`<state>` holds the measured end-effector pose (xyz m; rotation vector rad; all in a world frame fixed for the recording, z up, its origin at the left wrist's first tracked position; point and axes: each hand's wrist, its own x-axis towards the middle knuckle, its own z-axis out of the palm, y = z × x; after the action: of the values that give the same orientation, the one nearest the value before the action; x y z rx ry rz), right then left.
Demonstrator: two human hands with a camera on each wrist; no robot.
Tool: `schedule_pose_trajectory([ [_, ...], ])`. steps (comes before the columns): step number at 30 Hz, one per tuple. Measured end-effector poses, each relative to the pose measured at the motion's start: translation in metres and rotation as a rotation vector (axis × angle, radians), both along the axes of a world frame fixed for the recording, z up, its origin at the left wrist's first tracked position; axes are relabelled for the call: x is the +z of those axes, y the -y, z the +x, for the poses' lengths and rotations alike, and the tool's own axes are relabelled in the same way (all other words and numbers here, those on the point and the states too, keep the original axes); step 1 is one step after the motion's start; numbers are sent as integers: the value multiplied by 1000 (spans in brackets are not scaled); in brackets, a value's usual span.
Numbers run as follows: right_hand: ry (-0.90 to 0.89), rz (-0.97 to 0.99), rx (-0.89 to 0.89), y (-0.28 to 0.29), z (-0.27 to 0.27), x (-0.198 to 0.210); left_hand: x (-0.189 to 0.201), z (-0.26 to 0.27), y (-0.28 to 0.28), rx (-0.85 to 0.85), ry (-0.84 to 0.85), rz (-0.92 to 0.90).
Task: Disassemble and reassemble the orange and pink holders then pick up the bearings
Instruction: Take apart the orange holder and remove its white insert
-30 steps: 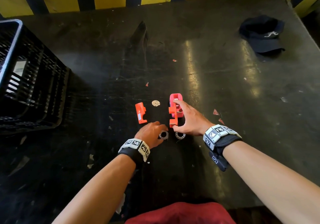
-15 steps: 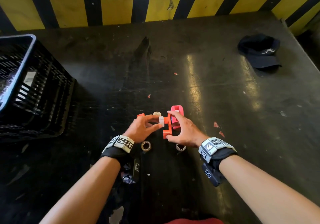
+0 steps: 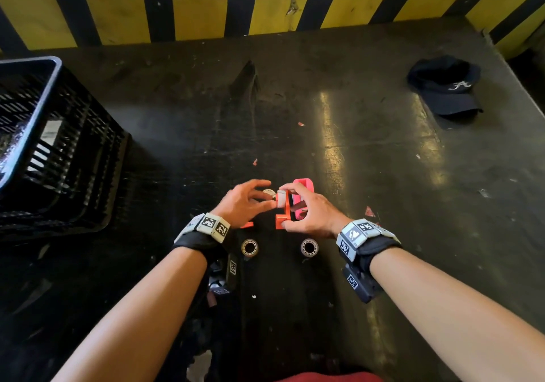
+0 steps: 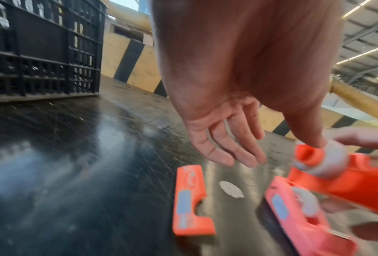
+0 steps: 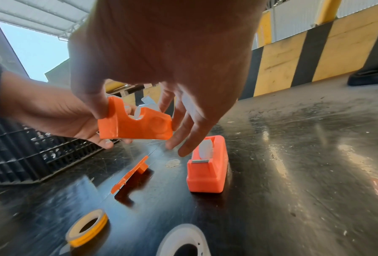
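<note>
Yellow-and-black striped boards back a scuffed dark table, with a black crate at nine o'clock and a dark cap at two o'clock. Going left to right at the centre: the left hand has its fingers spread loosely, its thumb tip touching the white roll seated in the orange holder half. A loose orange side plate lies flat below that hand. The right hand pinches the orange half, thumb at its near end and forefinger at its far end, lifted off the table. The half's long axis runs from six to twelve o'clock, open side facing nine o'clock, toward the plate. The left hand is nearer the plate, so closing the shell probably falls to it. The pink holder stands assembled just beyond, lengthwise toward twelve. Two bearings lie at six o'clock, apart, one nearer each wrist.
</note>
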<state>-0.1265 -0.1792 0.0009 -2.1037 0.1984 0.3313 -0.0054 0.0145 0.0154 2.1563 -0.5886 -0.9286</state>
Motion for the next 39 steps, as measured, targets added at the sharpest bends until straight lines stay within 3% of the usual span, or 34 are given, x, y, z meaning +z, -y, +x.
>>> schedule_pose_trajectory([
  [3,-7,-17,-29,7,7,-4,-6,20,-9,26,168,155],
  [5,-16,-24,-29,10,11,-6,-17,29,-14,-59,250,363],
  [8,-23,-31,-31,12,17,-11,-34,31,-17,-219,243,569],
  [11,-27,-33,-36,15,23,-14,-43,27,-15,-276,244,594],
  [15,-34,-12,-42,16,28,-15,-50,24,-17,-257,271,542],
  [17,-31,3,-48,15,30,-14,-52,23,-20,-159,237,416],
  [21,-21,56,-77,15,32,-11,-31,25,-16,105,-31,66],
  [24,-13,93,-84,14,31,-6,-6,26,-8,146,-254,-106],
  [30,0,112,-50,12,27,5,22,12,2,91,-348,-143],
  [39,-2,123,-51,14,17,18,36,2,2,63,-359,-109],
])
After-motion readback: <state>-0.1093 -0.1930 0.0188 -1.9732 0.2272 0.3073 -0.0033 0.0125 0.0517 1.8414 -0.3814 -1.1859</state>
